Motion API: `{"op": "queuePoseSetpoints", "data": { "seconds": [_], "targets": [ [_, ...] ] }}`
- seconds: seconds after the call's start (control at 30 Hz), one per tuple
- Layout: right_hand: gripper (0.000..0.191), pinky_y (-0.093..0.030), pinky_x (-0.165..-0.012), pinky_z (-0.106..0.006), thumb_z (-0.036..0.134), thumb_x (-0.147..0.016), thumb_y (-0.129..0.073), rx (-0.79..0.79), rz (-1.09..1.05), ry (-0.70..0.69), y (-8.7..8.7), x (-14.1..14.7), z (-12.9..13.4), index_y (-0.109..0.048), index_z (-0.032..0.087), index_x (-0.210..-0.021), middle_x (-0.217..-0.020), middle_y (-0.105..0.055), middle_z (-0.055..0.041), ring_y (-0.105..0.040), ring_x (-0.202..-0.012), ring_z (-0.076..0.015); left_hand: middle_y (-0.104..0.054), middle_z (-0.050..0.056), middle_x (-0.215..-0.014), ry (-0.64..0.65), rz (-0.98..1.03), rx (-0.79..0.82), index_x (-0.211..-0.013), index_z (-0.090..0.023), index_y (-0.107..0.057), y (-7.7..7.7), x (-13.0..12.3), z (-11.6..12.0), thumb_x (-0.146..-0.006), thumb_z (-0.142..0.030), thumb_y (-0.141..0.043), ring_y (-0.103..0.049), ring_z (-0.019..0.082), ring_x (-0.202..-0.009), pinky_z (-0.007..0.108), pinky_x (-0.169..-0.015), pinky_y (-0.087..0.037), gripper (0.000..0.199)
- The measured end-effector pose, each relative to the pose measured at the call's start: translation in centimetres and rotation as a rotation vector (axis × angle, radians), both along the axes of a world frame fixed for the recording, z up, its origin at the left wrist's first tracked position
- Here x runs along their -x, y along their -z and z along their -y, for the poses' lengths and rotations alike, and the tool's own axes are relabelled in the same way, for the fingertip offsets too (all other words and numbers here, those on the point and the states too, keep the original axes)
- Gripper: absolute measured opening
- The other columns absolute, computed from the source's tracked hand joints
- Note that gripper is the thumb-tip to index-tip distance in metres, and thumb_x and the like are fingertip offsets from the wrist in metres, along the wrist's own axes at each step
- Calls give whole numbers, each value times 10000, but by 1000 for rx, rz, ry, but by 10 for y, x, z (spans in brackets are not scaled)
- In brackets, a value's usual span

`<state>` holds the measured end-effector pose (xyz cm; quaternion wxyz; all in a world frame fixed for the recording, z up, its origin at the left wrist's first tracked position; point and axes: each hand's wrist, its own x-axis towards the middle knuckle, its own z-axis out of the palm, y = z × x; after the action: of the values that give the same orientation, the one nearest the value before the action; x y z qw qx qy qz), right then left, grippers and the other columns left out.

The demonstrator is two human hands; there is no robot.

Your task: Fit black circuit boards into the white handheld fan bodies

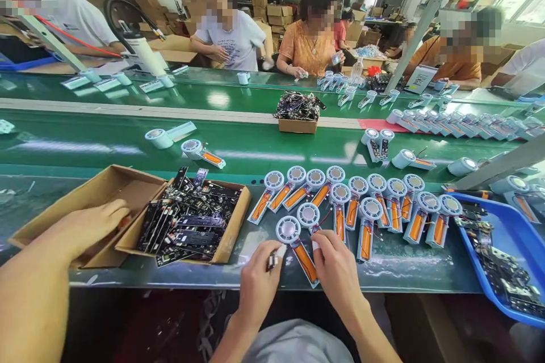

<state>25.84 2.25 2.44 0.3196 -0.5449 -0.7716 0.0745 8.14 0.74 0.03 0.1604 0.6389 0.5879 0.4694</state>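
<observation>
In the head view, my left hand (260, 275) is closed in a pinch on a small dark and silver part (272, 261), too small to name. It is beside the round head of an open pale-blue handheld fan (305, 261), which has an orange battery in its handle. My right hand (337, 264) has its fingers closed around the handle of a second handheld fan (308, 215), mostly hidden under the hand. White covers show on fingertips of both hands. Behind them, several similar fans (339, 212) lie in rows with wires showing.
Left of my hands stands a cardboard box of black circuit boards (233, 230). A co-worker's hand (91, 227) reaches into another cardboard box (100, 184) beside it. On the right is a blue tray (481, 283) of boards. Beyond runs a green conveyor (251, 150); people sit across it.
</observation>
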Motion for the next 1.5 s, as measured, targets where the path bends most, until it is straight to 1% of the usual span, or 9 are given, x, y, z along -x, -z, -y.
{"op": "queuePoseSetpoints", "data": {
  "seconds": [0.1,0.23,0.4,0.53,0.7,0.93,1.2,1.33,1.5],
  "targets": [
    [328,-564,-705,-307,38,-902,-411,-72,28,-6,-11,7,16,-646,188,-1075,-1041,-675,-121,-679,-891,-225,-753,49,-809,-99,299,264,-817,-195,-699,-2,-3,4,-874,-361,-610,-686,201,-745,279,-700,-540,196],
    [364,-558,-744,-327,43,-942,-430,-148,27,-260,-20,22,27,-594,172,-1239,-1070,-690,-120,-650,-875,-217,-678,18,-704,-107,676,458,-771,-172,-679,-4,-7,4,-799,-404,-654,-617,171,-680,251,-627,-490,235],
    [279,-538,-667,-330,100,-993,-447,-84,167,-260,-4,38,11,-638,186,-1178,-1039,-712,-102,-602,-784,-215,-415,-86,-577,19,871,601,-789,-159,-629,-3,3,4,-774,-482,-702,-285,60,-486,185,-445,-229,331],
    [241,-506,-615,-326,112,-988,-466,-71,117,-252,7,46,8,-680,195,-1061,-971,-709,-85,-570,-735,-212,-274,-119,-552,120,958,695,-788,-169,-587,-3,15,6,-750,-501,-727,-190,52,-486,183,-441,-160,362],
    [264,-535,-708,-295,104,-986,-449,-20,-166,-212,12,56,17,-684,214,-1030,-977,-725,-55,-630,-807,-183,-246,-132,-540,137,981,754,-790,-186,-561,-6,27,8,-709,-512,-744,-160,53,-475,181,-429,-136,383],
    [268,-524,-631,-296,60,-913,-467,-58,76,-214,7,60,22,-668,213,-1002,-1003,-708,-83,-614,-769,-200,-383,-84,-542,109,700,633,-776,-173,-643,-14,39,9,-743,-546,-704,-278,76,-473,211,-436,-197,380],
    [243,-570,-768,-292,101,-931,-514,55,-159,-243,9,61,21,-706,230,-1004,-980,-725,-66,-684,-866,-191,-342,-100,-520,143,782,654,-765,-157,-647,-14,38,13,-725,-507,-708,-241,62,-457,204,-437,-185,357],
    [251,-557,-723,-271,89,-895,-545,144,-305,-217,7,62,18,-745,230,-955,-918,-720,-56,-688,-841,-188,-505,-44,-575,111,615,556,-815,-164,-685,-15,40,14,-779,-458,-664,-427,113,-514,222,-472,-329,297],
    [258,-557,-725,-270,76,-872,-548,169,-322,-222,5,63,19,-745,229,-940,-929,-723,-57,-692,-843,-188,-679,27,-778,98,540,456,-884,-182,-672,-17,41,11,-784,-414,-649,-623,192,-734,291,-702,-507,254]
  ]
}}
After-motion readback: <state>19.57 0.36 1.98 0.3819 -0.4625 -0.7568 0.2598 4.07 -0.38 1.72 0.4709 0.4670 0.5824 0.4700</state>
